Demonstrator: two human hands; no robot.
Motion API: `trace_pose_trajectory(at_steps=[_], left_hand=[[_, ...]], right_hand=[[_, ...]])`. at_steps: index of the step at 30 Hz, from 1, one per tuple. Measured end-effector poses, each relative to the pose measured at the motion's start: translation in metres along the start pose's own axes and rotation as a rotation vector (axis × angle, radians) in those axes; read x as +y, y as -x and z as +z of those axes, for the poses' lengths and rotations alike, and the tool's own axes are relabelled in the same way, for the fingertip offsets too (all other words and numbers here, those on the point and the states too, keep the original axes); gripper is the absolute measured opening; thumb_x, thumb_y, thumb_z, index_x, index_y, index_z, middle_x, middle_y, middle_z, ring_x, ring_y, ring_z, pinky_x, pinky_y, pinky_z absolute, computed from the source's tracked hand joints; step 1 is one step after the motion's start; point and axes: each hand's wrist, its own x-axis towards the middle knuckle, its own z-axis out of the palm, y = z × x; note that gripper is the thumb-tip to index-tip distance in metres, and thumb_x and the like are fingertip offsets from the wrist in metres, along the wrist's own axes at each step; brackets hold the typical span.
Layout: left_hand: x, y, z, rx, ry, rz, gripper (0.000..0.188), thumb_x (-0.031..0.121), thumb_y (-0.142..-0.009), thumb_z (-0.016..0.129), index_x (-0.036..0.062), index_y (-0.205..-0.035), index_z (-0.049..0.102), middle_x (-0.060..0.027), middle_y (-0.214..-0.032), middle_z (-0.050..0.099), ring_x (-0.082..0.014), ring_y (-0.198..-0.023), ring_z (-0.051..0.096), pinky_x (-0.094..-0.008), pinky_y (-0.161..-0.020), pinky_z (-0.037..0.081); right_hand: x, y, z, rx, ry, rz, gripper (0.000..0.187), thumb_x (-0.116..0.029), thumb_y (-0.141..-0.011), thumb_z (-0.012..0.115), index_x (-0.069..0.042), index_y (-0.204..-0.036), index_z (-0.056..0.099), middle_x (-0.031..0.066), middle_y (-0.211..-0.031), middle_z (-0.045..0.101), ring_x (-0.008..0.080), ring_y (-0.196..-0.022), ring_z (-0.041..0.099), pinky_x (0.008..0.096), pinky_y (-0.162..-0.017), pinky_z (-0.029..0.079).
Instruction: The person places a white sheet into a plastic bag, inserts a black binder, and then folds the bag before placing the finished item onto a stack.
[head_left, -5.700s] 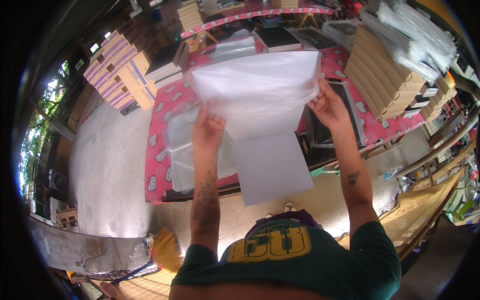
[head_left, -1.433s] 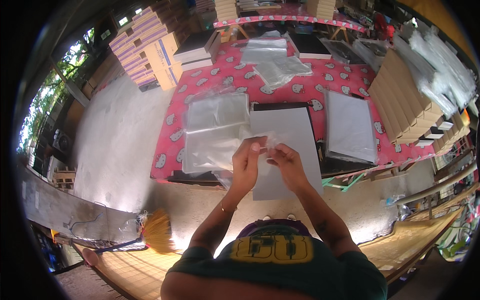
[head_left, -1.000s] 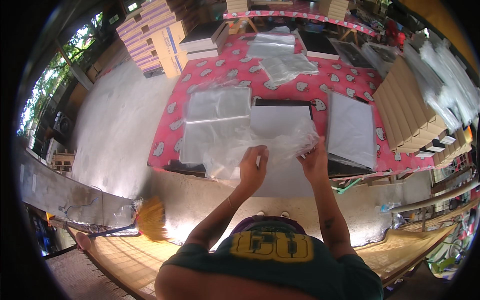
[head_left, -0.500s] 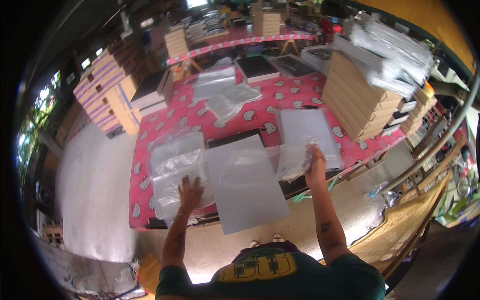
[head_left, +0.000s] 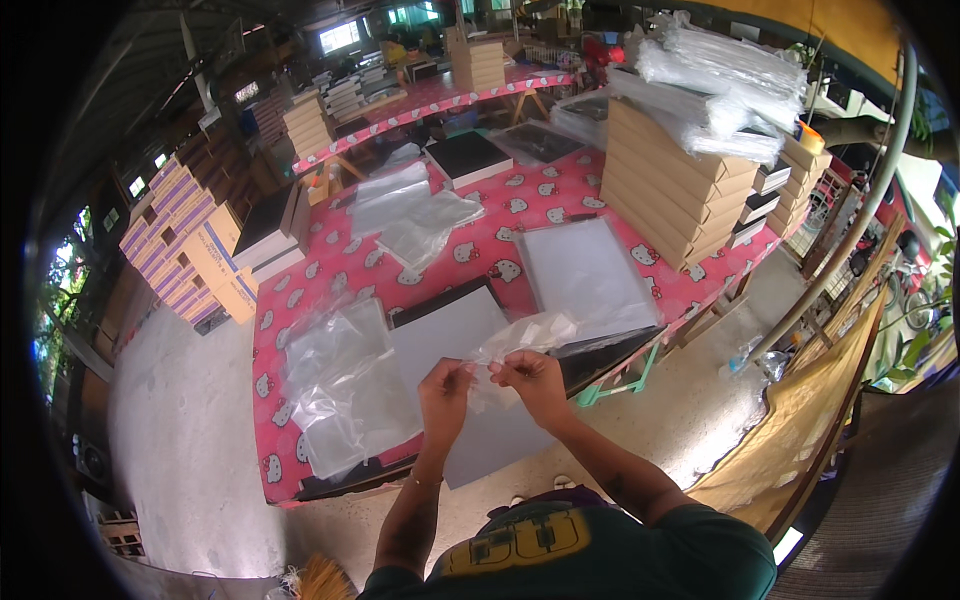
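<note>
Close together over the table's front edge, my left hand (head_left: 445,396) and my right hand (head_left: 532,384) pinch the edge of a clear plastic bag (head_left: 538,330). The bag trails up and to the right from my fingers. Beneath the hands lies a pale grey-white sheet (head_left: 440,335), its near end jutting past the table edge and a dark flat piece showing along its far side. To the left is a loose pile of clear plastic bags (head_left: 345,395). On the right rests another white sheet (head_left: 585,268) with a clear border, over something black.
The table has a pink patterned cover (head_left: 330,265). Tall brown cartons (head_left: 665,180) topped with wrapped bundles (head_left: 715,80) stand at the right. Black-topped white boxes (head_left: 270,230) sit at the left edge, another black-topped box (head_left: 468,157) behind. More plastic bags (head_left: 425,230) lie mid-table.
My left hand has left the pile of bags and come right to meet my right hand. My right hand has moved left and nearer with the clear bag; both now pinch it.
</note>
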Motion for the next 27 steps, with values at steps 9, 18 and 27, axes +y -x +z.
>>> trace_pose_trajectory(at_steps=[9, 18, 27], left_hand=[[0.03, 0.006, -0.017, 0.019, 0.132, -0.153, 0.015, 0.012, -0.091, 0.059, -0.0016, -0.087, 0.063, 0.0011, -0.074, 0.061, -0.0045, -0.072, 0.052, -0.0206, -0.066, 0.042], [0.017, 0.016, -0.024, 0.28, 0.304, -0.192, 0.015, 0.017, -0.094, 0.052, 0.005, -0.089, 0.058, 0.0028, -0.073, 0.049, -0.007, -0.069, 0.047, -0.0238, -0.066, 0.042], [-0.026, 0.035, -0.094, 0.61, 0.479, -0.105, 0.017, 0.013, -0.092, 0.053, 0.0061, -0.108, 0.052, -0.0066, -0.095, 0.058, -0.0155, -0.081, 0.056, -0.0306, -0.073, 0.048]], right_hand=[[0.012, 0.008, 0.011, -0.219, -0.423, -0.071, 0.008, -0.014, -0.095, 0.056, -0.01, -0.094, 0.049, -0.0028, -0.089, 0.056, 0.0051, -0.084, 0.053, 0.028, -0.087, 0.046], [-0.011, 0.026, 0.023, -0.215, -0.511, 0.094, 0.013, -0.016, -0.097, 0.052, -0.01, -0.108, 0.049, 0.0015, -0.1, 0.06, 0.0128, -0.097, 0.058, 0.0354, -0.094, 0.045], [-0.027, -0.001, -0.038, -0.457, -0.769, 0.07, 0.029, -0.008, -0.091, 0.058, -0.013, -0.117, 0.046, -0.0002, -0.094, 0.052, 0.0084, -0.073, 0.051, 0.028, -0.068, 0.046]])
